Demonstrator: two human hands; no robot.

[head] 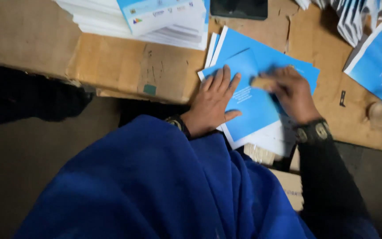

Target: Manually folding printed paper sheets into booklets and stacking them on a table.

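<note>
Blue folded sheet (250, 104) lies on a small pile of blue-and-white sheets at the near edge of the table (111, 62), right before you. Your left hand (212, 102) presses flat on its left part, fingers spread and open. Your right hand (292, 92) curls its fingers around a small pale block (261, 82), rubbing it on the sheet's upper edge. Brown cardboard covers the table. A stack of white leaflets (155, 22) sits beyond, another blue sheet (379, 64) to the right.

Blue draped garment (155, 186), black right sleeve (328, 177), dark studded wristband (312, 131), dark left wristband (177, 122)
</note>
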